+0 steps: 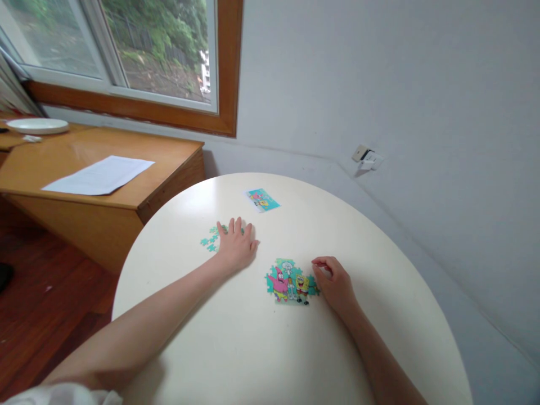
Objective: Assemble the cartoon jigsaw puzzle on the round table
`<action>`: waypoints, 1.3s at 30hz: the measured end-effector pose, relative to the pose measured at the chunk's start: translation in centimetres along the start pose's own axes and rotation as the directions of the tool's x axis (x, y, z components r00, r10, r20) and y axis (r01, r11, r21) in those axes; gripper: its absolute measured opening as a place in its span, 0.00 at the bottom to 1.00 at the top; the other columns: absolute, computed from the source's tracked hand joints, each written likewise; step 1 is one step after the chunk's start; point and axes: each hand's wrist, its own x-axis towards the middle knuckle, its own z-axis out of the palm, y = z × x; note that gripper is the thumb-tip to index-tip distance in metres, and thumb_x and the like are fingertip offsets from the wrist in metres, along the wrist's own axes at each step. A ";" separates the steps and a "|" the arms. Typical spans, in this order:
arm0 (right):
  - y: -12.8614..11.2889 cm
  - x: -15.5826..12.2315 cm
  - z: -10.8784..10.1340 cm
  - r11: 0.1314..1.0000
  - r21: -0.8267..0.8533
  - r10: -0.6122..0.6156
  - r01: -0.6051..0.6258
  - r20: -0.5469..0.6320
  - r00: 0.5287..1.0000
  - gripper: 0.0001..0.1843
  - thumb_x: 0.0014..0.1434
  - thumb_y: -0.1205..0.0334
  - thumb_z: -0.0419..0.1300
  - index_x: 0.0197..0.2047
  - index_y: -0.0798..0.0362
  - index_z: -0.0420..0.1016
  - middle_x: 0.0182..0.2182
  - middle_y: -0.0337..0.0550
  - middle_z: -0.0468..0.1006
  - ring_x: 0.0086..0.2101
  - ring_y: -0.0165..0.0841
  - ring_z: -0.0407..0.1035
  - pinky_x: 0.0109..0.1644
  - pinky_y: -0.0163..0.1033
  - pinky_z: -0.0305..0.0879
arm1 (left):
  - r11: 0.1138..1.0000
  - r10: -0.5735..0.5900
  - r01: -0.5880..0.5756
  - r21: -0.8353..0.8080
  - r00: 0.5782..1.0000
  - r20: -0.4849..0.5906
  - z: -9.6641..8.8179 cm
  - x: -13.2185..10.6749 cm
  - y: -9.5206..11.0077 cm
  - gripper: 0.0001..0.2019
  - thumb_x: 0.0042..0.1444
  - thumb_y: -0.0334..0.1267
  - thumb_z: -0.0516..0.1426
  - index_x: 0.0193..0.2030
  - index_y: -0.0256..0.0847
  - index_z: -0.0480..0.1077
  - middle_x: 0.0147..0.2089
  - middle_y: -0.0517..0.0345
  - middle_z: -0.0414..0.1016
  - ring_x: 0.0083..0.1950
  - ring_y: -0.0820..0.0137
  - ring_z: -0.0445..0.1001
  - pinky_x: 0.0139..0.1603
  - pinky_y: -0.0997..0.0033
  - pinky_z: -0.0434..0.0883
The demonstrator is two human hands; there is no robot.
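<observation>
A partly joined jigsaw puzzle (291, 284) with a pink starfish, a tall pale figure and a yellow sponge character lies on the white round table (236, 343). My right hand (335, 281) rests at its right edge, thumb and forefinger curled close to each other; whether a piece is between them I cannot make out. Farther back on the left, my left hand (237, 244) spreads its fingers over loose green puzzle pieces (210, 242), covering some of them. Beyond both hands lies a small picture card (262, 200) with similar characters.
A wooden desk (169, 160) stands left of the table, bearing a sheet of paper (101, 175) and a white plate (37, 126). Behind the table is a white wall with a socket and plug (368, 160). A window (160, 50) is at upper left.
</observation>
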 end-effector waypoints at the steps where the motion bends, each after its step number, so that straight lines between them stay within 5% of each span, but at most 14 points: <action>1: 0.0 0.0 0.0 1.000 0.001 -0.003 0.003 -0.002 1.000 0.09 0.49 0.57 0.52 0.30 0.52 0.70 0.29 0.44 0.73 0.32 0.36 0.68 0.39 0.43 0.65 | 0.999 -0.033 0.033 -0.001 0.998 0.054 0.2 0.0 -0.1 0.26 0.60 0.48 0.43 0.62 0.37 0.57 0.66 0.34 0.50 0.66 0.44 0.48 0.58 0.31 0.41; 6: -0.2 0.0 0.0 1.000 0.014 -0.004 0.004 0.003 1.000 0.09 0.49 0.57 0.52 0.29 0.52 0.69 0.29 0.44 0.73 0.32 0.36 0.68 0.39 0.43 0.65 | 0.998 -0.036 0.043 -0.034 0.981 0.192 1.2 0.2 -0.5 0.29 0.62 0.51 0.38 0.66 0.41 0.49 0.69 0.36 0.43 0.68 0.44 0.41 0.58 0.32 0.39; 12: -0.3 0.0 -0.1 1.000 -0.001 -0.010 0.010 0.009 1.000 0.09 0.49 0.58 0.52 0.29 0.52 0.69 0.29 0.44 0.73 0.32 0.36 0.68 0.39 0.43 0.65 | 0.991 0.124 -0.123 -0.050 0.992 0.033 1.7 0.6 -0.9 0.22 0.62 0.40 0.42 0.59 0.35 0.59 0.63 0.36 0.56 0.64 0.50 0.53 0.61 0.44 0.48; 18: -0.5 0.0 -0.2 1.000 -0.019 -0.005 0.005 0.018 1.000 0.08 0.49 0.58 0.52 0.30 0.52 0.69 0.29 0.44 0.73 0.32 0.36 0.68 0.38 0.42 0.64 | 0.981 0.160 -0.166 -0.098 0.985 -0.072 1.1 1.0 -0.8 0.13 0.58 0.36 0.47 0.46 0.35 0.67 0.47 0.41 0.67 0.49 0.56 0.64 0.48 0.56 0.62; 27: -0.7 -0.1 -0.3 1.000 -0.027 -0.002 0.003 0.035 0.999 0.09 0.49 0.58 0.52 0.29 0.52 0.69 0.29 0.45 0.73 0.31 0.36 0.68 0.38 0.42 0.64 | 0.953 0.293 -0.288 -0.091 0.954 0.055 0.1 1.4 -0.8 0.12 0.59 0.35 0.46 0.34 0.36 0.69 0.34 0.47 0.73 0.38 0.62 0.71 0.39 0.65 0.63; 39: -0.7 -0.1 -0.2 1.000 -0.021 -0.010 0.010 0.026 1.000 0.08 0.49 0.58 0.52 0.29 0.52 0.69 0.29 0.44 0.73 0.32 0.36 0.67 0.39 0.42 0.64 | 0.974 0.200 -0.181 -0.135 0.969 0.142 -0.7 1.1 -0.6 0.14 0.61 0.40 0.45 0.35 0.38 0.69 0.33 0.45 0.76 0.36 0.59 0.74 0.33 0.67 0.61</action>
